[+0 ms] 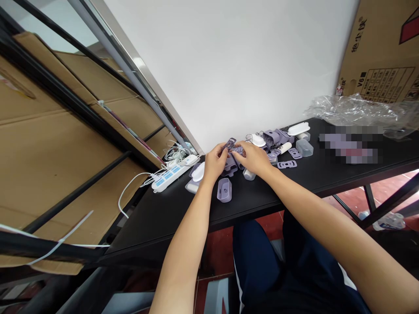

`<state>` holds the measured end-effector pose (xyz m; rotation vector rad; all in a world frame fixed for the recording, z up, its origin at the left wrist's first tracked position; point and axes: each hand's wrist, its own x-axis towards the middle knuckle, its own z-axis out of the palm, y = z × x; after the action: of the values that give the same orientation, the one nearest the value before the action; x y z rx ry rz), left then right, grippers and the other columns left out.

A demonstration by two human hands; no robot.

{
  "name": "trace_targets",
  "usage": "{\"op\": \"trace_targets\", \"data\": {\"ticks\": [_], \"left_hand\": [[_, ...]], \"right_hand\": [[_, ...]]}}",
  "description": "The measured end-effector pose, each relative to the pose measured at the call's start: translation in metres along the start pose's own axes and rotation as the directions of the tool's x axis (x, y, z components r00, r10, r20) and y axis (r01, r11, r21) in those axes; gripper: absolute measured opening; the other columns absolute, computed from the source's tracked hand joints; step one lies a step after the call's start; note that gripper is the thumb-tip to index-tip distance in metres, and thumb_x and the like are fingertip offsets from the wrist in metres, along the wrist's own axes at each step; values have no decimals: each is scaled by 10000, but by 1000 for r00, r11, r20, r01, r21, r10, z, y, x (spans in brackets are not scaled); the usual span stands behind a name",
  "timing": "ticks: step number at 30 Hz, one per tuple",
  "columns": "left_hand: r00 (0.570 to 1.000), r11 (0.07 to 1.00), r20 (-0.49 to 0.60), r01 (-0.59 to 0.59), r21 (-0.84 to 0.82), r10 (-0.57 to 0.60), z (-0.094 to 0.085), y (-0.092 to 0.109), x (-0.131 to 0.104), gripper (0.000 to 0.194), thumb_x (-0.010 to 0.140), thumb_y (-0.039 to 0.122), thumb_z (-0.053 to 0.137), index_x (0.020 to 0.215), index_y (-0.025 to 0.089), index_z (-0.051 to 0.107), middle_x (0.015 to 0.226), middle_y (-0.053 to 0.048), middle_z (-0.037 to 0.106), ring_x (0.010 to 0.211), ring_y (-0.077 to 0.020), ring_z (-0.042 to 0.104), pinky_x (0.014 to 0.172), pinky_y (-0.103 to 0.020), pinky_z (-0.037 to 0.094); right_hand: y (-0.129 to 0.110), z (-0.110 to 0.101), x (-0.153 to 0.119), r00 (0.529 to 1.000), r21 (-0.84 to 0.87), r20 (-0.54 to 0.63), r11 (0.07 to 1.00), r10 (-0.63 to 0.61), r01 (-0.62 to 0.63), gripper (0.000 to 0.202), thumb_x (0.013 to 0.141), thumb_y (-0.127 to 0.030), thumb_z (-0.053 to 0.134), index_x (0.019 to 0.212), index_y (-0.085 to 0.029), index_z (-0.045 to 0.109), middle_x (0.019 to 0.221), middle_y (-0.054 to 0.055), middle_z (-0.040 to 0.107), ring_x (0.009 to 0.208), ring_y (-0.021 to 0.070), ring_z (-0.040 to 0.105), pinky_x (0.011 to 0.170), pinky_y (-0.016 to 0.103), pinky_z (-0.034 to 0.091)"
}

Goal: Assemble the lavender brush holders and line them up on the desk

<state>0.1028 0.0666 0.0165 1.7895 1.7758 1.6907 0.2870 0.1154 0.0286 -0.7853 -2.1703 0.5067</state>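
My left hand pinches a small purple plastic plate with oval slots, held tilted above the table. Close beside it, my right hand has its fingers closed on more purple slotted pieces; how many is unclear. Purple housings lie partly hidden below both hands. Nearer me stands an open purple cup-shaped case. To the right lie two loose slotted plates, one flat in front and another behind it. A clear plastic cap sits farther right.
White oval parts, wire springs and purple housings are heaped against the wall. A power strip with tangled white cables lies left. Clear plastic wrap and a cardboard box are at right. The black table's front edge runs before my knees.
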Motion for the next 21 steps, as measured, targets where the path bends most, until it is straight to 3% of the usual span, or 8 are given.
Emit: {"op": "trace_targets", "data": {"ticks": [6, 10, 15, 21], "left_hand": [[999, 992, -28, -33, 126, 37, -3, 12, -3, 223, 938, 343, 620, 1079, 224, 746, 851, -19, 743, 700, -163, 660, 714, -270, 502], [997, 986, -59, -43, 160, 53, -2, 12, -3, 232, 948, 346, 608, 1088, 219, 742, 855, -20, 751, 693, -159, 654, 702, -265, 492], [999, 997, -30, -16, 77, 18, 0, 4, -2, 284, 934, 379, 639, 1157, 238, 743, 850, -4, 745, 689, -151, 648, 689, -258, 493], [996, 988, 74, 54, -145, -44, -1, 10, -2, 392, 912, 438, 663, 1246, 240, 708, 1121, -56, 760, 845, -181, 710, 705, -270, 523]], "right_hand": [[0, 1, 0, 999, 29, 37, 1000, -6, 5, 371, 955, -482, 572, 1249, -269, 646, 918, 18, 741, 860, 223, 675, 722, 294, 427], [0, -1, 0, 998, 79, 63, 997, -9, 4, 351, 958, -478, 564, 1226, -274, 663, 878, -1, 736, 844, 205, 669, 713, 279, 410], [1, -3, 3, 997, 131, 53, 990, 54, -61, 363, 968, -473, 540, 1226, -258, 679, 855, 4, 731, 833, 200, 662, 694, 275, 406], [4, -2, 5, 996, 193, 15, 977, 91, -92, 377, 952, -449, 564, 1247, -246, 680, 848, 5, 718, 811, 194, 653, 699, 275, 425]]}}
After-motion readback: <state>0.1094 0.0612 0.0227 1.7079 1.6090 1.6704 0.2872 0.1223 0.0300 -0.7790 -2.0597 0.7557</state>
